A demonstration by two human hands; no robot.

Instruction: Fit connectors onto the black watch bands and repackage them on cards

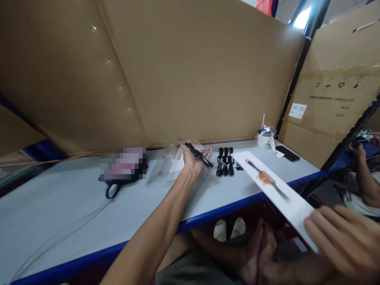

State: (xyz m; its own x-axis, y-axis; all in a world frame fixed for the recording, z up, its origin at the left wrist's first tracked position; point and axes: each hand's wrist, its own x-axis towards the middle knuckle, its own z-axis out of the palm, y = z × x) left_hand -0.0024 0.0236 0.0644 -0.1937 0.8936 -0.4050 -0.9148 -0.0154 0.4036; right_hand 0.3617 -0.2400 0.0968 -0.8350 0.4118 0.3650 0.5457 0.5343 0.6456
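My left hand reaches over the table, palm turned up, with a long glossy black piece, narrow at its waist, held across it. Clear plastic bags and a white sheet lie behind and beside that hand. Just to its right, several similar black pieces are lined up on the tabletop. At the lower right, my right hand grips the near end of a long white printed card or flat box. A dark forked tool and something orange are pictured on it.
The grey table has a blue front edge. A dark item with a blurred-out top and a cable lies left. A wrapped cup and a phone are at right. Cardboard walls the back. Another person's arm shows far right.
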